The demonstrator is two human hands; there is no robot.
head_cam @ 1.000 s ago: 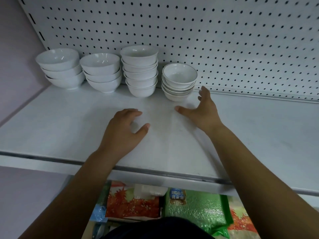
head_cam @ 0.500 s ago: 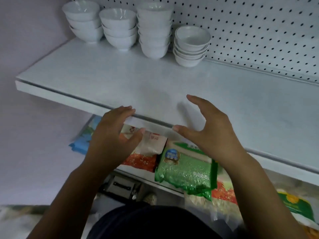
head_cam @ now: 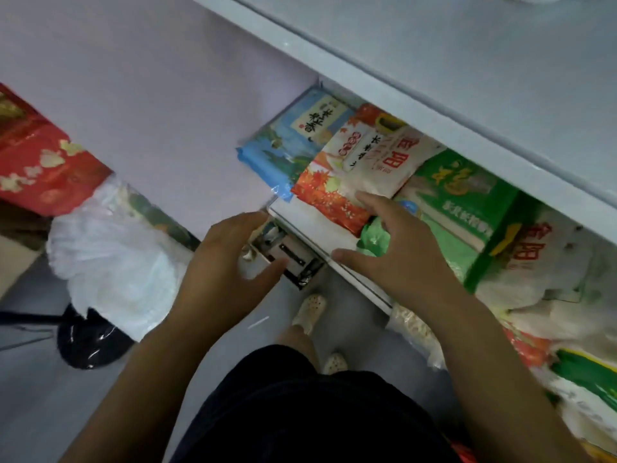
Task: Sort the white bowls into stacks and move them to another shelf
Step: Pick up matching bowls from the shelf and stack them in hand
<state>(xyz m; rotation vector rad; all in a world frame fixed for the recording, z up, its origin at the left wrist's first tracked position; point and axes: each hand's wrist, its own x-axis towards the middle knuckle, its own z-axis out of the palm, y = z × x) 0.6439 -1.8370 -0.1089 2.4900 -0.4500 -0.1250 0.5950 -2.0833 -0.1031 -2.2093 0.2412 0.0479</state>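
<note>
Where the bowls sit: not in view now; a white sliver at the top edge above the upper shelf (head_cam: pixel 467 61) may be one, can't tell.
Left grip (head_cam: pixel 227 262): released, fingers loosely spread, holds nothing; hangs over the floor just off the lower shelf (head_cam: pixel 314 233) corner.
Right grip (head_cam: pixel 397 248): released too, empty, over the lower shelf front, above the orange bag (head_cam: pixel 334 195) & green bag (head_cam: pixel 467 208); can't tell if it touches them.
Step in hand: prob. scouting a target shelf. Judge the room before you fetch a stack.
Do it well: this level looks packed w/ bags, blue bag (head_cam: pixel 287 145) incl., so pick another level or shift bags aside w/ both grips. Soft bags would make a poor base for stacked bowls.
Edges: upper shelf lip juts out above your wrists. Pull back first, then raise.
Open room: floor to your left, though the white plastic bag (head_cam: pixel 110 262) & black stool base (head_cam: pixel 86 342) sit near.
</note>
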